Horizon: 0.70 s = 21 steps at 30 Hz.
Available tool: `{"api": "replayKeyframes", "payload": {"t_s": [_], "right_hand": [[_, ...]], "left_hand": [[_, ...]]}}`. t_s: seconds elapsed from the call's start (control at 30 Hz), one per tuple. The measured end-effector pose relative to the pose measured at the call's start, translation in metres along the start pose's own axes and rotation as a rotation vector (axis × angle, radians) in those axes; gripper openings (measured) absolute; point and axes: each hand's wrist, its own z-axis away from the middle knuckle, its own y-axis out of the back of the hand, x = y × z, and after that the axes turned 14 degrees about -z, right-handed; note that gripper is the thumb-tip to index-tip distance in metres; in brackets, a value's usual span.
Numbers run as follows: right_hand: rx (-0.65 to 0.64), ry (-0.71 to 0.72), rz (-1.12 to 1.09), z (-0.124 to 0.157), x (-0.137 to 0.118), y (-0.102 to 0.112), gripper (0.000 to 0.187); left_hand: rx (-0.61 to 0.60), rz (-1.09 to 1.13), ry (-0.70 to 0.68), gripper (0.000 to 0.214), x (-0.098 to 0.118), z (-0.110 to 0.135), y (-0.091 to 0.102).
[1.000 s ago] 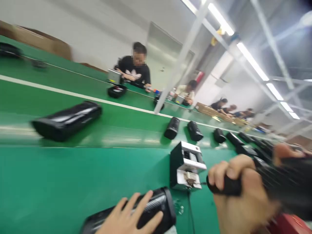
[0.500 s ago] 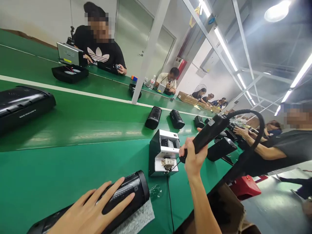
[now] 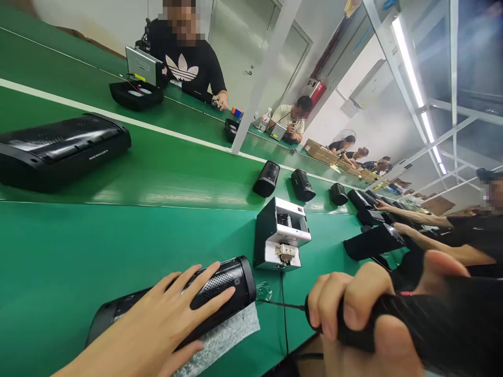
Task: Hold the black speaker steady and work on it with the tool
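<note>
A black speaker [image 3: 218, 285] with a perforated grille lies on its side on a grey foam sheet [image 3: 236, 332]. My left hand [image 3: 168, 309] is laid over it, fingers spread across the top and thumb along the near side, holding it in place. In my right hand [image 3: 365, 309] is a black electric screwdriver [image 3: 440, 314], gripped level, its thin bit pointing left. The bit's tip is at the speaker's right end cap; whether it touches I cannot tell. Just behind stands a black and white screw feeder [image 3: 281, 235].
A clear plastic scrap [image 3: 264, 289] lies beside the speaker. More black speakers [image 3: 267, 179] stand along the green bench, one large one [image 3: 65, 149] at the left. A co-worker's arms [image 3: 432, 235] reach in at the right near another speaker [image 3: 371, 242]. A white post [image 3: 261, 78] rises behind.
My right hand has brought the screwdriver down from the screw feeder to the speaker's right end, turning the bit leftward. My left hand stays on the speaker. The view has shifted.
</note>
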Motion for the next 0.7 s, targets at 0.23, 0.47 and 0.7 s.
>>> {"api": "replayKeyframes", "payload": {"t_s": [0.23,0.47,0.7], "right_hand": [[0.094,0.039,-0.034,-0.005,0.026,-0.02,0.047],[0.067,-0.039,0.007,0.015,0.052,0.003,0.04],[-0.093,-0.423,-0.261,0.044,0.142,-0.019,0.031]], "left_hand": [[-0.034,0.028,0.017,0.138,0.003,0.001,-0.003],[-0.208,0.086,-0.013,0.124,0.006,-0.011,0.026],[-0.102,-0.163,-0.085,0.054,0.022,-0.031,0.042]]}}
